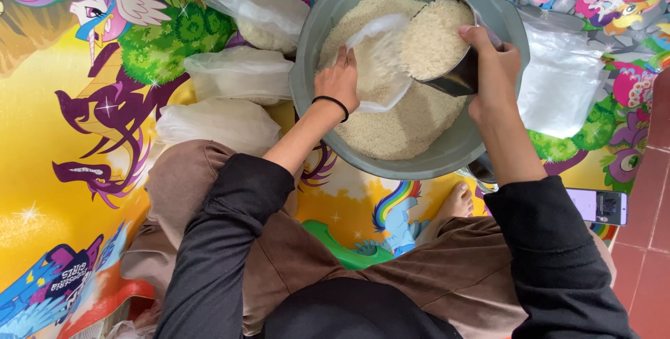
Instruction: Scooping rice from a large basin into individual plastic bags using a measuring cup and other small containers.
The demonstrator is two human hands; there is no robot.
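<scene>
Here, 1 person sits on a bright cartoon-printed mat (pixel 63 144) with a large grey basin (pixel 506 25) of white rice (pixel 391 126) in front of the knees. The left hand (pixel 338 81) is closed on the edge of a clear plastic bag (pixel 380 60), pinching its mouth open; the bag lies inside the basin, on top of the rice, so spilled grains would probably fall back into the heap.

The right hand (pixel 492 67) is wrapped around a dark metal cup (pixel 447 42) heaped with rice, thumb over the rim. The cup sits over the basin's far right part, just beside the bag and touching or nearly touching its mouth. It is tilted, with its open end facing left toward the bag opening and its base toward the right wrist, so its long axis runs roughly left to right, slanting down to the left. The bag's long axis runs from the mouth near the cup down toward the left hand and the basin's middle.

To the left of the basin, 3 filled plastic bags (pixel 237 74) lie on the mat, stacked one behind another and well within the left arm's reach. On the right side lies a flat stack of empty bags (pixel 558 81), near the right arm. A phone (pixel 597 206) rests on the mat's right edge, by the red tiled floor (pixel 645 241), apart from the basin. A bare foot (pixel 457 203) shows beneath the basin's near rim.
</scene>
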